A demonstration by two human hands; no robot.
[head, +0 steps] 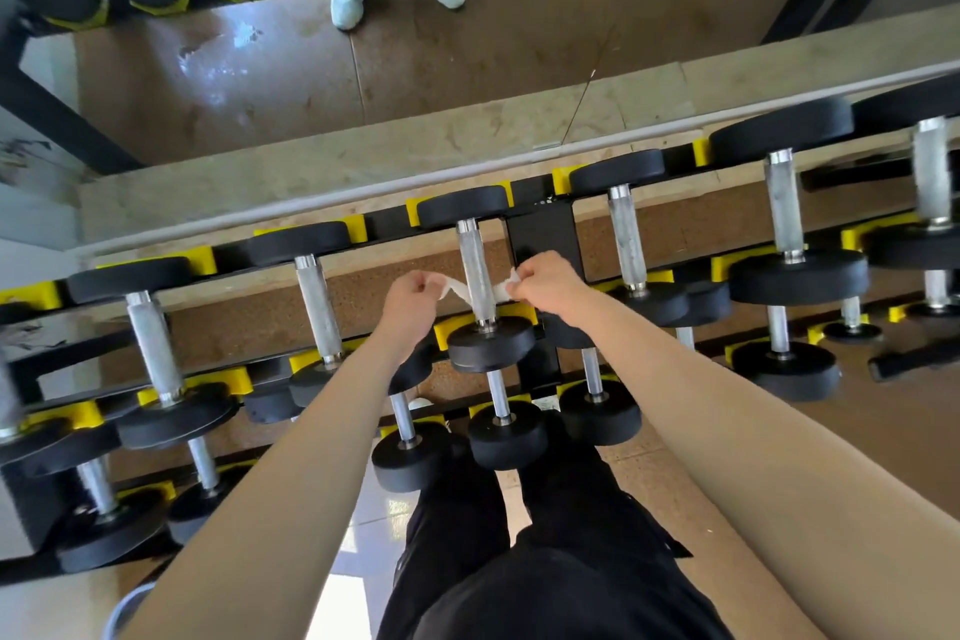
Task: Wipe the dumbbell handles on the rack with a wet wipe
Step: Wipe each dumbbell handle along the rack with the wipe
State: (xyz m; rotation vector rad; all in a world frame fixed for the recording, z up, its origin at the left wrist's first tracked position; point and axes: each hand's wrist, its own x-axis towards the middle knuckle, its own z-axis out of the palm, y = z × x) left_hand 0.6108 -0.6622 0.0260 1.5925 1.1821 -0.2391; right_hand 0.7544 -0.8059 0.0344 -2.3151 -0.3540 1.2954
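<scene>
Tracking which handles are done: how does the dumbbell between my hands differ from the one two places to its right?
The middle dumbbell has the wipe passed round its handle, each end pinched by the left hand and right hand; the right dumbbell has a bare handle. The right dumbbell's black heads look wider than the middle dumbbell's. Both have rough silver handles.
</scene>
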